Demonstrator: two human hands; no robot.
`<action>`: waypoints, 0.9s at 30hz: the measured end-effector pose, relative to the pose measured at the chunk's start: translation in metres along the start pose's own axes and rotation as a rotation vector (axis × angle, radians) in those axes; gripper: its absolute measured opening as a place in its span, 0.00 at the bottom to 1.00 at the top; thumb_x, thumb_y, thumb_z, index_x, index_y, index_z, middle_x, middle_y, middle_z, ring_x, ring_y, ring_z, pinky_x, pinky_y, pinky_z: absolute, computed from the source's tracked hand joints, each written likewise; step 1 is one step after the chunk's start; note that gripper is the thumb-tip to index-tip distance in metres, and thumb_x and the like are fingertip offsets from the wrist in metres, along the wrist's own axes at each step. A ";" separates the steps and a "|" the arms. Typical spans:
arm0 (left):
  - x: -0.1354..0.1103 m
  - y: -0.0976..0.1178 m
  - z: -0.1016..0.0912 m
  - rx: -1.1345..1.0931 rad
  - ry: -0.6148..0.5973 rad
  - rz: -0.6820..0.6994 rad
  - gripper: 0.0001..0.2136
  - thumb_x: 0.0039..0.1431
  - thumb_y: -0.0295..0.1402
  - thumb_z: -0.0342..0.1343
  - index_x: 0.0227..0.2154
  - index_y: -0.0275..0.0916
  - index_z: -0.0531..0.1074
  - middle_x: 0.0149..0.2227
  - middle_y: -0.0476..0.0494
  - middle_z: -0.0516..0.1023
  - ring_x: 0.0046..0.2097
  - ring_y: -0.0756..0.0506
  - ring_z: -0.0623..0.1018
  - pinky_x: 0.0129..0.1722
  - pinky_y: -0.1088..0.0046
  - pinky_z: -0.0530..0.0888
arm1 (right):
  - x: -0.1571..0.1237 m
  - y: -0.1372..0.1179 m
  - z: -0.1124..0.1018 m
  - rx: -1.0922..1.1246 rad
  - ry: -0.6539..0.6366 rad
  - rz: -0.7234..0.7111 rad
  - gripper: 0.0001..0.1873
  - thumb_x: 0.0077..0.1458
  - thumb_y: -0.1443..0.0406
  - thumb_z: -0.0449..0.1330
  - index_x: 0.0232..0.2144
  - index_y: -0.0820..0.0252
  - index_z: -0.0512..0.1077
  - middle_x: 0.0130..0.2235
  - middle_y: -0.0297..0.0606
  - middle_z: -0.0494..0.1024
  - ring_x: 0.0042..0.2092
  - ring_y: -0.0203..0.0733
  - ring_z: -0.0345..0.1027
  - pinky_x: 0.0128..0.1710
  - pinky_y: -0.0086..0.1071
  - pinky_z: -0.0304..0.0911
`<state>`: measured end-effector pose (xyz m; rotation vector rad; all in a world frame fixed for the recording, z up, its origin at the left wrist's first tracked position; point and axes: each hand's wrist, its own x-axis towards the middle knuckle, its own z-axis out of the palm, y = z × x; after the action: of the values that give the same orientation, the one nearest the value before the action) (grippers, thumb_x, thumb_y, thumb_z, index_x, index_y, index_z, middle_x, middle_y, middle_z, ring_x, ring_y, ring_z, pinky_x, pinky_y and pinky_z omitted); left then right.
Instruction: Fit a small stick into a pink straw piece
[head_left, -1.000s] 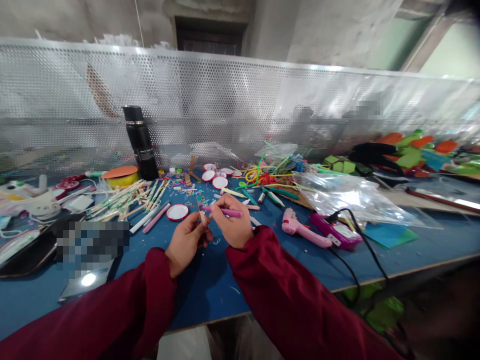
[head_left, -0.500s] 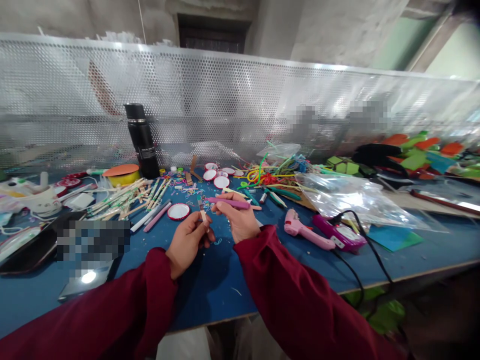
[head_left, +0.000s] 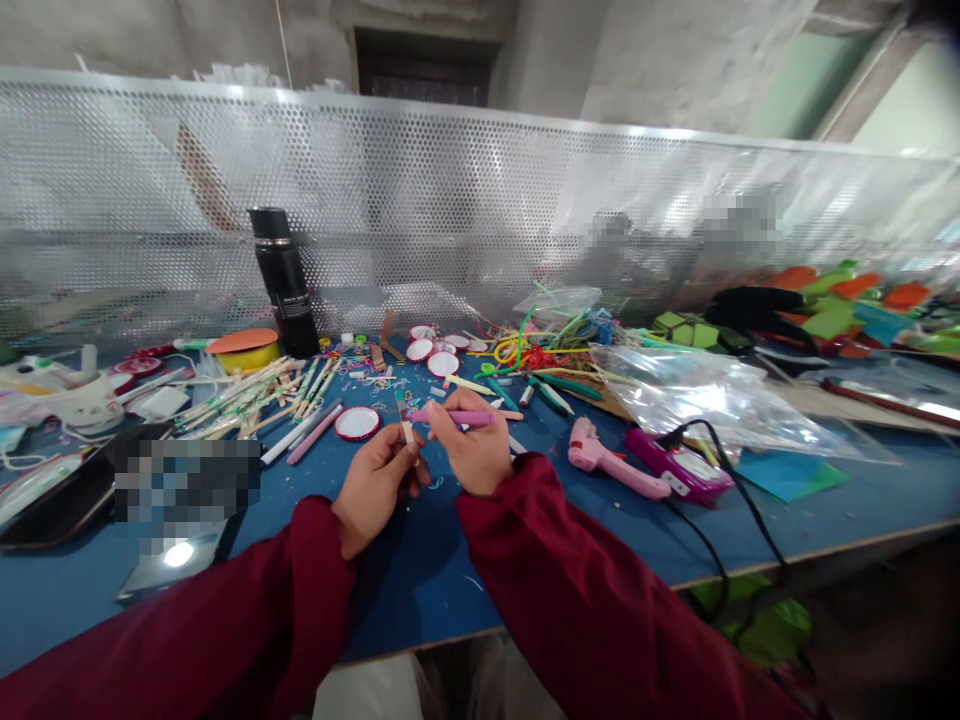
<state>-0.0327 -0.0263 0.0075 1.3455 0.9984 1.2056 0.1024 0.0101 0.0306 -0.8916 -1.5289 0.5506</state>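
My left hand pinches a flat wooden craft stick near its lower end, so that it stands roughly upright. Its upper part carries colour, with green at the top. A purple-pink marker is gripped in my right hand, tilted close to level. The marker's tip meets or nearly meets the coloured part of the stick; which of the two I cannot tell. Just left of my hands lies a white round lid with a red rim. Tiny coloured rubber bands are scattered behind them.
Left are a heap of wooden sticks, two capped pens, a black bottle and a phone. Right are a pink glue gun, a purple box with black cables and clear plastic bags. Perforated metal walls the back.
My right hand has shifted slightly left and the marker has turned nearer to level, its tip now lower along the stick. My left hand and the stick stay almost still.
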 end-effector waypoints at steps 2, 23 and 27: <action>0.000 0.000 0.000 0.006 -0.001 -0.002 0.16 0.58 0.47 0.55 0.36 0.38 0.65 0.24 0.49 0.75 0.22 0.53 0.69 0.22 0.78 0.61 | 0.000 0.000 0.000 -0.008 -0.009 -0.006 0.17 0.55 0.56 0.59 0.19 0.56 0.65 0.20 0.28 0.67 0.24 0.33 0.59 0.27 0.30 0.56; 0.001 0.002 0.000 0.015 0.007 -0.008 0.15 0.58 0.46 0.54 0.34 0.38 0.64 0.23 0.50 0.73 0.21 0.53 0.68 0.22 0.78 0.62 | -0.001 0.002 -0.001 -0.034 -0.034 0.034 0.17 0.56 0.56 0.59 0.19 0.56 0.65 0.20 0.28 0.69 0.24 0.33 0.60 0.28 0.30 0.56; 0.000 0.001 0.001 0.035 0.025 -0.040 0.18 0.58 0.49 0.54 0.36 0.37 0.66 0.22 0.51 0.72 0.21 0.53 0.67 0.22 0.78 0.60 | -0.003 0.001 0.001 -0.064 -0.035 0.060 0.18 0.57 0.56 0.58 0.19 0.56 0.65 0.20 0.28 0.69 0.24 0.34 0.61 0.28 0.30 0.56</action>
<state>-0.0321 -0.0267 0.0085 1.3346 1.0635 1.1824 0.1019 0.0088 0.0277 -0.9848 -1.5628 0.5656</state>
